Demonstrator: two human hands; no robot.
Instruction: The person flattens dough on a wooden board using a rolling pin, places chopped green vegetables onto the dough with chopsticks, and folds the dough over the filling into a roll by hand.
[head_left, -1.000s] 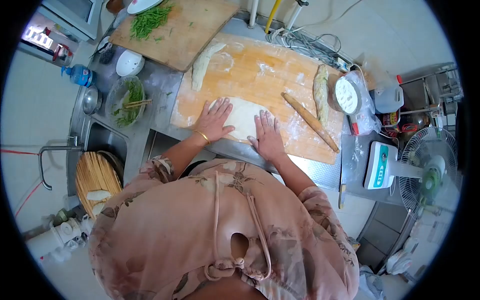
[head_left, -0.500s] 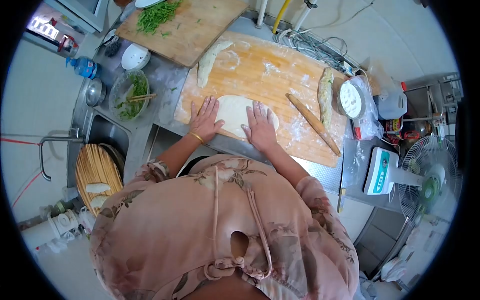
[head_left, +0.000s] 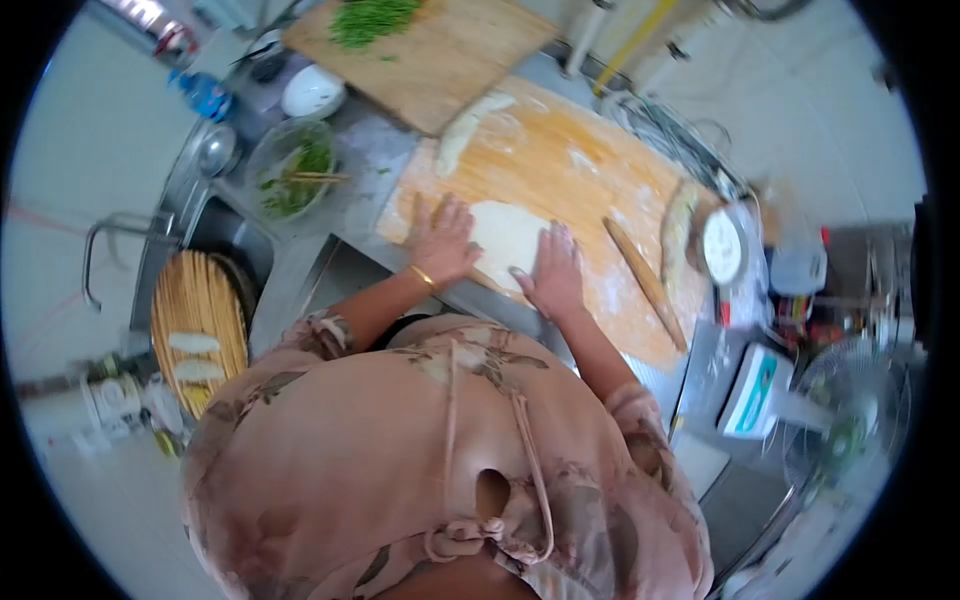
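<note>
Floured board (head_left: 575, 165) beneath, I see the dough sheet (head_left: 508, 238) between left hand (head_left: 443, 247) and right hand (head_left: 556, 279), fingers extended, grasping nothing, each at its edge, neither clearly nearer; its long axis I can't judge.

No text or number is legible. Right of the floured board (head_left: 555, 165), the green panel (head_left: 763, 391) on the white scale (head_left: 742, 402) is blurred; left of that board, the blue bottle (head_left: 208, 97) shows no readable label.
</note>
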